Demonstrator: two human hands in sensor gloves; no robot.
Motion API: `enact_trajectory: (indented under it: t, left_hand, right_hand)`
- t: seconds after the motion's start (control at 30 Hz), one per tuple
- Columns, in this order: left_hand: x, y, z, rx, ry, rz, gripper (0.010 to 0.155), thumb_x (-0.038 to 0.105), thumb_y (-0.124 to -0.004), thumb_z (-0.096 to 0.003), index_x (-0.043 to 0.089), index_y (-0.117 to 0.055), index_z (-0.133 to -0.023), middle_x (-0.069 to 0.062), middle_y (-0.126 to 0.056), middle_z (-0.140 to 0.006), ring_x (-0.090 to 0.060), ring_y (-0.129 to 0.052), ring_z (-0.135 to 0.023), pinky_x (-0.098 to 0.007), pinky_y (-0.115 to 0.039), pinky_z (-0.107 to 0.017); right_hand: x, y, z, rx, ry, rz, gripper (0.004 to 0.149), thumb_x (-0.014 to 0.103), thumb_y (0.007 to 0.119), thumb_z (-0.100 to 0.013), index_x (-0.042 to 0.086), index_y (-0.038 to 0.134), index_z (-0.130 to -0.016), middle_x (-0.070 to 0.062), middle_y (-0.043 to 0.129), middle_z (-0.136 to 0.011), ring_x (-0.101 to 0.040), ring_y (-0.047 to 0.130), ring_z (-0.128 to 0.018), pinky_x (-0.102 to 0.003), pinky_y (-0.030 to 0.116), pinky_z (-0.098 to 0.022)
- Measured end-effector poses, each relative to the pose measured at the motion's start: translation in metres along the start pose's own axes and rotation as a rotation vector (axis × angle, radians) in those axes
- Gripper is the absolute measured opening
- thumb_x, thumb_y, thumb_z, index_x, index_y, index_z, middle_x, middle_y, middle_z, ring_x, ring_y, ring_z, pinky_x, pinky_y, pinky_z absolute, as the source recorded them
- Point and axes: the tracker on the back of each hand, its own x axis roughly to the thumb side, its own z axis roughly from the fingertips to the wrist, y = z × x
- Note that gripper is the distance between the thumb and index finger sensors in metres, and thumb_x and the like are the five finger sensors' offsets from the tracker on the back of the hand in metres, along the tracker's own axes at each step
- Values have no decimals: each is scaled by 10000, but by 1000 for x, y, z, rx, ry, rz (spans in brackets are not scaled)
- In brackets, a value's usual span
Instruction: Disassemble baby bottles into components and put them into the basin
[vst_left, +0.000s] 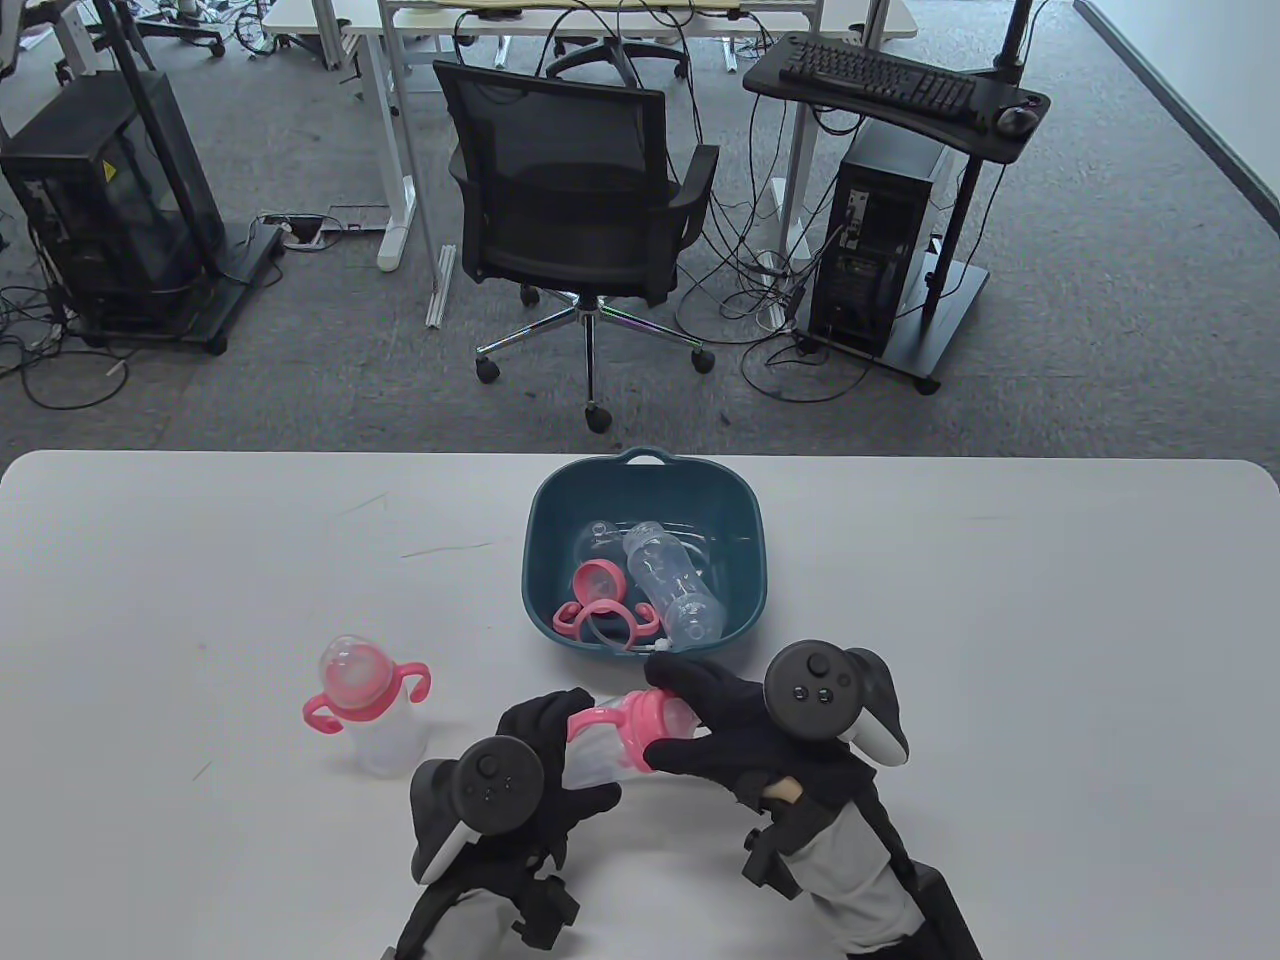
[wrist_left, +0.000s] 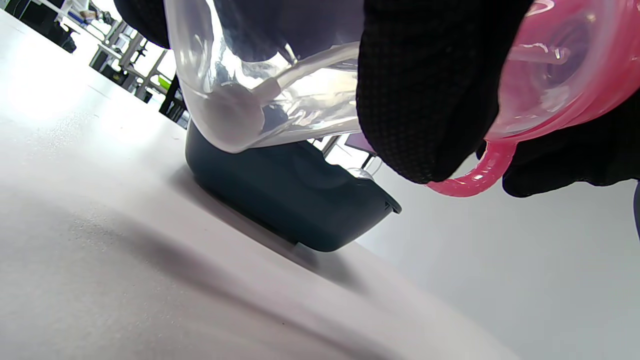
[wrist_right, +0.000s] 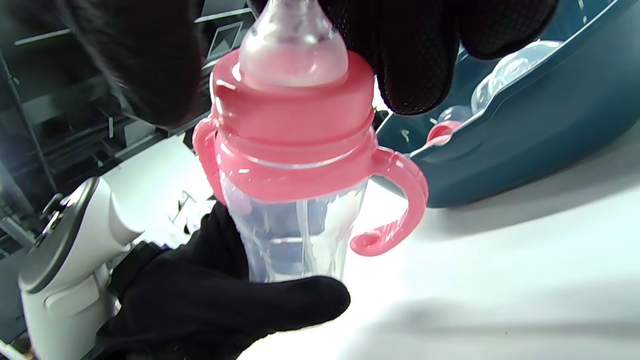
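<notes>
Left grip (vst_left: 545, 745) is curled around the clear body of the baby bottle (vst_left: 625, 740); right grip (vst_left: 715, 725) is curled over its pink collar (wrist_right: 292, 127). The bottle is held tilted above the desk (vst_left: 1000, 620), just beside the basin (vst_left: 645, 480). A second bottle (vst_left: 370, 715) stands upright to the left.

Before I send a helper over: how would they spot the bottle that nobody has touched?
Start at the teal basin on the white table. Nearer the person and to its left, one baby bottle stands upright alone. Unlike the others, it is fully assembled and unheld.
</notes>
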Motion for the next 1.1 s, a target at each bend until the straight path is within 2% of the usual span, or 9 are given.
enact_trajectory:
  t: [0.13, 0.2, 0.3, 0.4, 0.63, 0.77, 0.87, 0.93, 1.1]
  left_hand:
    - [0, 0, 0, 1, -3, 0, 921, 427, -998, -348, 328, -408, -1049, 12, -447, -1072, -303, -522, -1069, -622, -483, -740]
    - [1, 0, 0, 0, -9, -4, 921, 426, -998, -348, 326, -409, -1049, 13, -447, -1072, -302, -523, -1069, -622, -483, -740]
    - [3, 0, 0, -1, -17, -16, 921, 426, -999, -347, 327, -410, -1049, 12, -450, -1072, -303, -522, -1069, -623, -483, -740]
    - [3, -1, 0, -5, -16, -14, 922, 425, -1000, -346, 330, -410, -1048, 14, -449, -1072, -300, -523, -1070, -622, -483, -741]
    - [2, 0, 1, -5, -11, -16, 922, 423, -1001, -346, 330, -411, -1048, 14, -448, -1073, -302, -522, -1070, -623, -480, -743]
    - [2, -1, 1, -8, -6, -18, 922, 421, -1002, -346, 329, -412, -1048, 13, -448, -1073, -300, -522, -1071, -623, -479, -743]
    - [2, 0, 1, -5, -3, -15, 922, 422, -1001, -346, 331, -412, -1049, 14, -448, -1073, -300, -523, -1071, -622, -481, -743]
    - [2, 0, 1, -5, 0, -10, 921, 423, -1001, -345, 329, -413, -1049, 15, -449, -1073, -301, -522, -1071, -622, -481, -743]
    - [3, 0, 1, -9, -2, -15, 923, 421, -1002, -345, 329, -412, -1049, 14, -449, -1073, -302, -523, -1070, -623, -480, -743]
  right_hand:
    - [-3, -6, 3, -73, 45, 68, 809, 569, 802, -512, 49, 579, -1090, -288, 740, -990, -482, 873, -732, -656, 675, -537]
    - [-5, -5, 2, -63, 66, 92, 816, 599, 783, -510, 39, 607, -1076, -288, 788, -949, -462, 910, -688, -640, 703, -512]
    - [-6, -1, 0, -29, 81, 72, 807, 603, 778, -512, 28, 633, -1059, -283, 824, -907, -443, 936, -642, -628, 720, -492]
    - [-5, 1, -1, -11, 62, 26, 766, 554, 805, -516, 15, 654, -1039, -271, 853, -864, -413, 955, -597, -614, 732, -477]
    - [-1, 0, -1, 59, 14, -18, 747, 393, 907, -495, 90, 575, -1092, -258, 693, -1034, -488, 834, -765, -669, 639, -563]
    - [-1, 0, -1, 85, 15, -6, 761, 355, 918, -494, 121, 537, -1109, -223, 641, -1088, -504, 783, -831, -693, 606, -584]
    - [-1, -1, 0, 55, 26, 1, 828, 399, 912, -483, 111, 477, -1126, -228, 601, -1106, -515, 771, -839, -695, 602, -584]
    - [-1, -3, 1, 31, 35, 19, 843, 472, 879, -489, 106, 472, -1130, -238, 608, -1101, -519, 780, -827, -690, 610, -580]
    - [-3, -3, 2, -29, 75, 79, 854, 595, 797, -501, 58, 535, -1110, -284, 725, -1006, -490, 866, -733, -659, 674, -530]
